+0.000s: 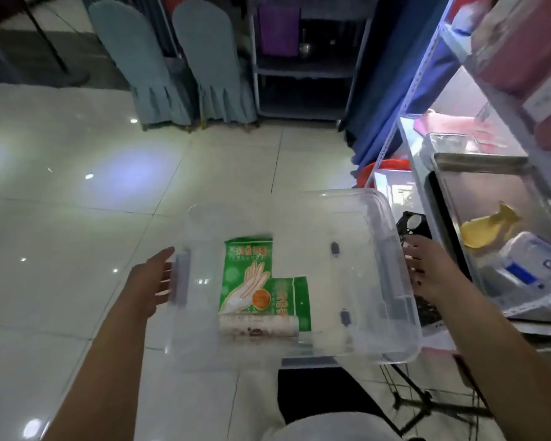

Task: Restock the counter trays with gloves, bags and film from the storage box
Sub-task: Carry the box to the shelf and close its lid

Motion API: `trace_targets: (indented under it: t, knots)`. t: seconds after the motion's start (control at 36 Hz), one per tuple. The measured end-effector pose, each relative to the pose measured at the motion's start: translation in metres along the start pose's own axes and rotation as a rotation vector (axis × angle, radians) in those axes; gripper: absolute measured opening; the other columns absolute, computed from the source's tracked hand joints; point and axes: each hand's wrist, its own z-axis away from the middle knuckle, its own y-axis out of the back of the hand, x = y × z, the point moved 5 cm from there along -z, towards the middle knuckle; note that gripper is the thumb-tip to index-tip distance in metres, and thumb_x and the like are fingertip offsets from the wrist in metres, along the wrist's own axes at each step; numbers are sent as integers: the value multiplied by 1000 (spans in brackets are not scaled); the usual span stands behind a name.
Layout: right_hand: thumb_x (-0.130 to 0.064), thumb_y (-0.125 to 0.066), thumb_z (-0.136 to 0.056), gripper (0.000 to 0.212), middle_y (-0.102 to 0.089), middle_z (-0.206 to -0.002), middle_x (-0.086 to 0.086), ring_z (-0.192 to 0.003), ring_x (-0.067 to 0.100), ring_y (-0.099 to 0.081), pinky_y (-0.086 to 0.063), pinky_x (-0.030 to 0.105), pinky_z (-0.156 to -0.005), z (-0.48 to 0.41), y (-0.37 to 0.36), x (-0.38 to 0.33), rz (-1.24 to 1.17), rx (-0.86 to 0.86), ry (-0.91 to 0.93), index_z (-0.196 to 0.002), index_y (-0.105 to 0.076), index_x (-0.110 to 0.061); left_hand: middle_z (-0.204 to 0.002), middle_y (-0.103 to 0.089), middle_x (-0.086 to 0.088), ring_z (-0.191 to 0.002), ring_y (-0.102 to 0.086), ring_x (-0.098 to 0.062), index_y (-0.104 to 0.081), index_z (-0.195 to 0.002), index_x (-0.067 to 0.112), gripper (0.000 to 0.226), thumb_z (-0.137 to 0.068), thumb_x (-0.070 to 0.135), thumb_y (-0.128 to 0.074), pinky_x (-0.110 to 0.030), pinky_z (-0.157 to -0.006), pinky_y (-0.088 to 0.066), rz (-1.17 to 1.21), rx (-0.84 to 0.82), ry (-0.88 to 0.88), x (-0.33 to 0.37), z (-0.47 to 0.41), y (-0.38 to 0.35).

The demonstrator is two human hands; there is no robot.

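A clear plastic storage box (392,281) hangs above the tiled floor between my hands. My left hand (153,281) holds its left handle, fingers wrapped on the grey latch. My right hand (427,272) holds the right rim from behind the wall. Inside lie a green glove packet (245,275), a second green packet (295,300) partly under it, and a roll of film (258,326) across their near ends.
A metal shelf unit (433,160) stands at the right with steel trays (481,160), a yellow item (487,227) and a clear blue-labelled pack (528,268). Two covered chairs (185,65) and a dark rack (303,71) stand at the back. A black stand (427,405) is near my feet.
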Motion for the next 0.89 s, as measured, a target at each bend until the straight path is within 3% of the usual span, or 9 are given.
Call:
trace_targets:
  t: [0.06,0.17,0.25,0.42,0.53,0.69,0.75,0.83,0.89]
  knots:
    - [-33,-61,-85,22,-61,-71,2,-62,20,-55,-47,28,-59,-33,-11,-16,-43,41,-6,-78,-67,-13,-89,-67,-10,-78,-63,-26,-64,-108,5,48,-88,49,-63,-33,-67,-49,-17,-47,8,31,-36,-20]
    - [-27,-59,-88,22,-62,-54,-1,-42,14,-57,-45,21,-40,-112,-37,-50,-117,78,-21,-73,-64,-13,-90,-67,-9,-79,-63,-26,-63,-112,6,55,-87,55,-60,-35,-67,-49,-63,-117,36,94,-114,-66]
    - [-23,-49,-94,16,-54,-75,1,-61,15,-50,-41,29,-54,-173,-55,-78,-133,125,-9,-82,-57,-17,-95,-69,-12,-83,-66,-28,-63,-115,4,60,-86,56,-62,-36,-66,-50,-139,-134,50,141,-168,-106]
    - [-25,-59,-89,22,-58,-73,9,-63,23,-53,-43,30,-61,-251,-72,-119,-276,200,-149,-87,-64,-4,-101,-68,-13,-88,-66,-29,-60,-124,2,64,-87,54,-62,-38,-66,-50,-266,-196,111,235,-245,-181]
    - [-24,-59,-90,21,-60,-82,10,-63,24,-54,-43,31,-57,-290,-76,-150,-336,315,-196,-86,-63,-5,-112,-67,-16,-93,-65,-31,-58,-128,1,66,-88,53,-63,-39,-70,-50,-303,-225,79,295,-290,-230]
    - [-30,-66,-88,35,-62,-94,16,-68,26,-57,-44,30,-57,-337,-77,-167,-378,486,-180,-110,-61,-3,-110,-65,-16,-94,-62,-31,-61,-122,3,57,-90,49,-60,-39,-78,-48,-387,-289,37,362,-363,-317]
    - [-30,-65,-88,32,-63,-95,17,-70,28,-58,-46,31,-59,-351,-79,-162,-431,526,-201,-106,-63,-3,-100,-66,-13,-87,-61,-29,-62,-117,3,52,-91,48,-60,-38,-80,-47,-441,-319,17,380,-389,-352]
    - [-31,-65,-88,20,-56,-70,5,-54,19,-53,-41,25,-48,-365,-84,-152,-525,639,-256,-80,-62,-13,-92,-65,-11,-81,-60,-27,-64,-112,4,49,-90,47,-60,-38,-81,-46,-527,-367,0,401,-429,-409]
    - [-31,-67,-88,18,-61,-75,4,-60,18,-58,-47,26,-57,-374,-89,-143,-584,727,-282,-79,-63,-15,-91,-65,-11,-80,-60,-26,-64,-109,4,46,-90,46,-60,-37,-79,-46,-580,-402,-17,413,-454,-449]
